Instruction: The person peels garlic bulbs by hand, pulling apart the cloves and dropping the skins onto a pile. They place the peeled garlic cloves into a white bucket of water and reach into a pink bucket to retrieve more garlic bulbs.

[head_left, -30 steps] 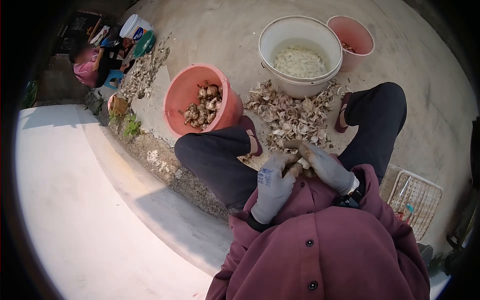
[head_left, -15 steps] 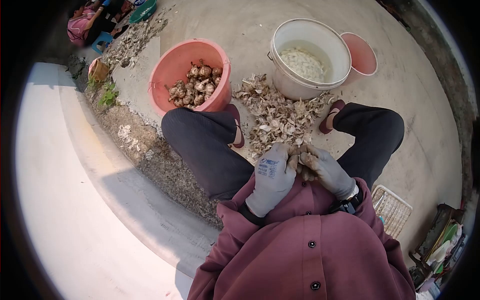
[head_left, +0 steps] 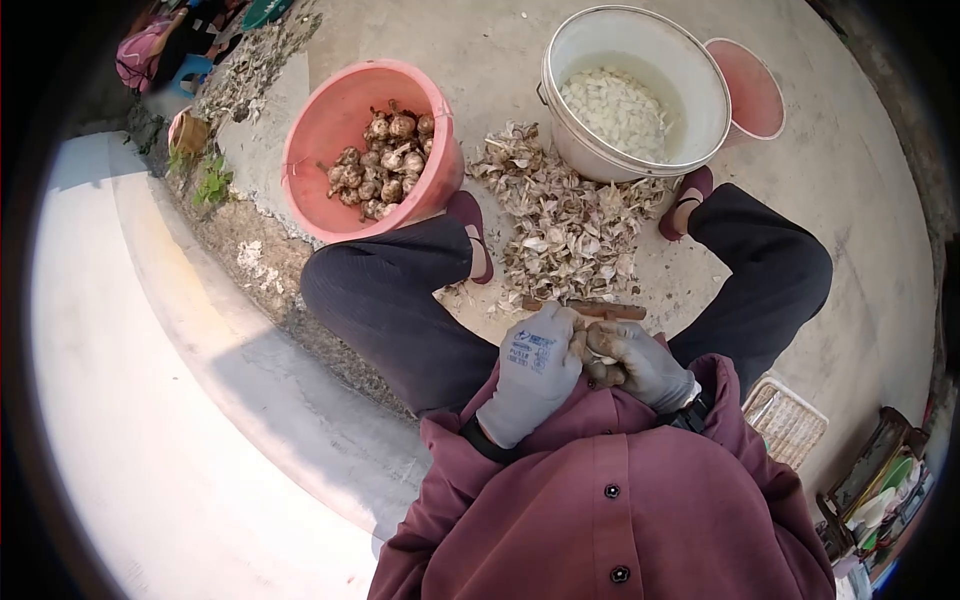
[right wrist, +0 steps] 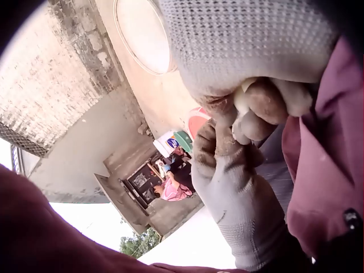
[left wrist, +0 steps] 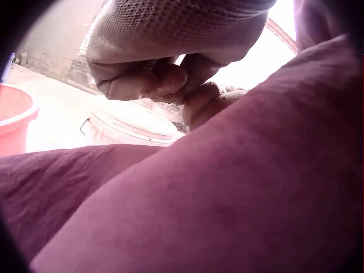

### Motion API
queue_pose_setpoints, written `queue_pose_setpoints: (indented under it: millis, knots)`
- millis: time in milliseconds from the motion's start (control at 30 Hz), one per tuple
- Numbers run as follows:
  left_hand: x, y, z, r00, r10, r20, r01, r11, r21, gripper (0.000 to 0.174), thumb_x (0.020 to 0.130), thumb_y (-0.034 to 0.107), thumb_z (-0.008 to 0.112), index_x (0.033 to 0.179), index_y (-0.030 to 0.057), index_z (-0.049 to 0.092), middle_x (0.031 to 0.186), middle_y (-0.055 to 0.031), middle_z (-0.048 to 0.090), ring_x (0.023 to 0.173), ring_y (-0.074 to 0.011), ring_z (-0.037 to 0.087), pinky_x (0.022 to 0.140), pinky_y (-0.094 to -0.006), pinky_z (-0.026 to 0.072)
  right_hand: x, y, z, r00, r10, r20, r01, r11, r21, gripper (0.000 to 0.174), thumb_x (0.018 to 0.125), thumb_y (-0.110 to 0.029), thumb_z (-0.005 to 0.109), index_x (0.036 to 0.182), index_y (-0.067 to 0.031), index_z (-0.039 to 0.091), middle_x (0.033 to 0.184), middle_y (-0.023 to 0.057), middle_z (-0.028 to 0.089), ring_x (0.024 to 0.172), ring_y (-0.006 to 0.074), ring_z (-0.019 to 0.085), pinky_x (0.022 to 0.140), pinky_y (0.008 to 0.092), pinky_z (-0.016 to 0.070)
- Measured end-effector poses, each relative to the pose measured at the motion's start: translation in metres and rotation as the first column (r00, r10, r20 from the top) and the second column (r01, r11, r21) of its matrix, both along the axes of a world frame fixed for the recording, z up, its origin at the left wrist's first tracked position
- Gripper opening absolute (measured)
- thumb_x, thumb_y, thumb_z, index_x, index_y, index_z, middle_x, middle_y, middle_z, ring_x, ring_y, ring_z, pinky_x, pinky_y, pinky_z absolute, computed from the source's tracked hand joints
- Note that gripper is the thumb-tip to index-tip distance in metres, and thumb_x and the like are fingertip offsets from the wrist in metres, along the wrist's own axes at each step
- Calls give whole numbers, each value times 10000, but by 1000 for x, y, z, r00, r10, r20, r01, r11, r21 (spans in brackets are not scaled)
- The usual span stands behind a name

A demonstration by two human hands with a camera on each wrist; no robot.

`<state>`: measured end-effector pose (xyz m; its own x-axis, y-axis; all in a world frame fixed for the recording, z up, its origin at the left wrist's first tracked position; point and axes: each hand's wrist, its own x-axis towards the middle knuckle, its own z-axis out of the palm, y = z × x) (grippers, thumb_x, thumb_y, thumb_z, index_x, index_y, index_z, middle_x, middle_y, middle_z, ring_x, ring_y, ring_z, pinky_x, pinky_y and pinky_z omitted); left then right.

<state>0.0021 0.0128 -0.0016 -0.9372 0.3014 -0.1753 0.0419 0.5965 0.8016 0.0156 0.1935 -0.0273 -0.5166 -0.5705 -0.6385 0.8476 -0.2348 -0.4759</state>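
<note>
Both gloved hands meet in front of the lap. My left hand, in a grey glove with blue print, has its fingers curled and pinches at garlic against the right fingertips. My right hand, its glove palm brown with dirt, curls round pale garlic, seen between its fingers in the right wrist view. The fingers hide most of it. Just beyond the hands lies a brown wooden strip. A heap of dry garlic skins spreads on the ground between the feet.
A pink tub of unpeeled garlic bulbs stands by the left foot. Behind the skins is a white bucket with peeled cloves in water, beside a smaller pink bucket. A woven basket lies at right.
The head view has shifted. My right fingers, stretched over the left hand a second ago, are now curled in. The hands stay together, and the wooden strip shows more fully beyond them.
</note>
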Motion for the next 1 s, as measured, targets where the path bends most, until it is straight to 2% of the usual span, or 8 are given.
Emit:
queue_pose_setpoints:
  millis: [400, 467, 600, 700, 767, 833, 933, 1000]
  knots:
    - [-18, -13, -3, 965, 260, -6, -258, 959, 116, 68, 888, 42, 570, 927, -9, 591, 764, -65, 577, 624, -139, 530, 586, -287, 434, -37, 11, 0, 976, 164, -140, -160, 986, 37, 374, 1025, -388, 447, 972, -56, 611, 750, -22, 562, 604, 41, 473, 542, 180, 386]
    - [-27, -19, 11, 774, 492, 399, -591, 787, 177, 92, 848, -15, 569, 934, 2, 596, 794, -90, 575, 673, -181, 571, 603, -308, 455, -40, 18, 3, 977, 159, -139, -160, 987, 7, 354, 1026, -365, 447, 985, -57, 618, 769, -25, 568, 619, 37, 476, 561, 174, 393]
    - [-29, -35, -19, 919, 391, 46, -393, 916, 84, 155, 859, 27, 604, 1011, 1, 622, 915, -74, 617, 644, -122, 537, 606, -268, 442, -70, 13, 69, 902, -21, -431, 250, 840, 482, 284, 1007, -295, 497, 1076, -44, 611, 856, -8, 602, 676, 39, 503, 611, 179, 403]
    - [-33, -28, -32, 972, 235, 17, -234, 970, -64, 312, 819, 9, 604, 1131, 18, 594, 1082, -160, 600, 812, -277, 618, 733, -358, 489, -87, 17, 130, 349, -174, -921, 810, 550, 203, 390, 1020, -312, 435, 1171, 32, 540, 942, 108, 573, 773, 119, 522, 676, 213, 414]
    - [-45, -27, -27, 987, 138, -86, -141, 989, -38, 422, 815, 24, 594, 1234, 36, 550, 1138, -206, 582, 986, -380, 596, 841, -422, 479, -101, 47, 144, -65, -2, -998, 931, 360, -61, 444, 1025, -336, 400, 1194, 59, 511, 955, 148, 546, 801, 165, 514, 695, 244, 419]
    - [-62, -33, -15, 989, 136, -66, -134, 991, 29, 425, 827, 40, 591, 1249, 41, 543, 1144, -211, 581, 1030, -394, 579, 866, -425, 472, -124, 69, 131, -243, 173, -954, 943, 274, -190, 438, 1037, -304, 366, 1218, 72, 500, 1001, 186, 551, 834, 205, 508, 720, 294, 439]
    - [-90, -66, -7, 995, 94, -41, -92, 995, 34, 388, 856, 81, 593, 1240, 43, 551, 1127, -206, 589, 1049, -384, 577, 885, -409, 465, -177, 67, 79, 278, 544, -792, 850, 245, 467, 366, 1016, -164, 441, 1329, 22, 476, 1270, 220, 549, 1115, 303, 554, 958, 386, 439]
    - [-126, -108, 15, 990, 33, -136, -46, 995, -93, 356, 868, 83, 599, 1220, 39, 563, 1096, -191, 598, 1016, -362, 587, 881, -392, 464, -181, 69, 38, 372, 612, -698, 800, 171, 576, 416, 990, -122, 480, 1393, -22, 448, 1380, 185, 502, 1304, 313, 466, 1079, 408, 359]
